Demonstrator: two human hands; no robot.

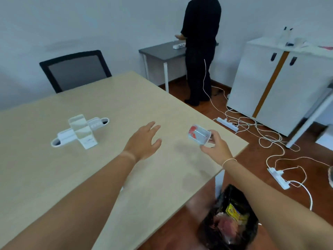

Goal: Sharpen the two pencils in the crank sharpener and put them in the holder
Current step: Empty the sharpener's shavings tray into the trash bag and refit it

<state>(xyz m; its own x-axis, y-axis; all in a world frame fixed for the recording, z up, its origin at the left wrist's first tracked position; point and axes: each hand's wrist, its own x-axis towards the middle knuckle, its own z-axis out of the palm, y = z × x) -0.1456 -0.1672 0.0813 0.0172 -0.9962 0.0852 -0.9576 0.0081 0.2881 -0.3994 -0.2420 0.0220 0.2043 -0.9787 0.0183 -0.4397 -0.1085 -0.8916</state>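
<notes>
My right hand (215,144) grips a small clear plastic tray (199,134) with red shavings inside, tipped on its side above the table's right edge. My left hand (144,141) hovers over the wooden table (126,98) with fingers spread and holds nothing. Farther left on the table stands a white and clear box-shaped device (82,130), lying across a long white tray-like piece (62,137) with rounded ends. No pencil shows in this view.
An open black bag (228,221) with rubbish sits on the floor below my right forearm. White power strips and tangled cables (252,127) lie on the floor at right. A black chair (75,69), a white cabinet (281,82) and a standing person (200,47) are beyond.
</notes>
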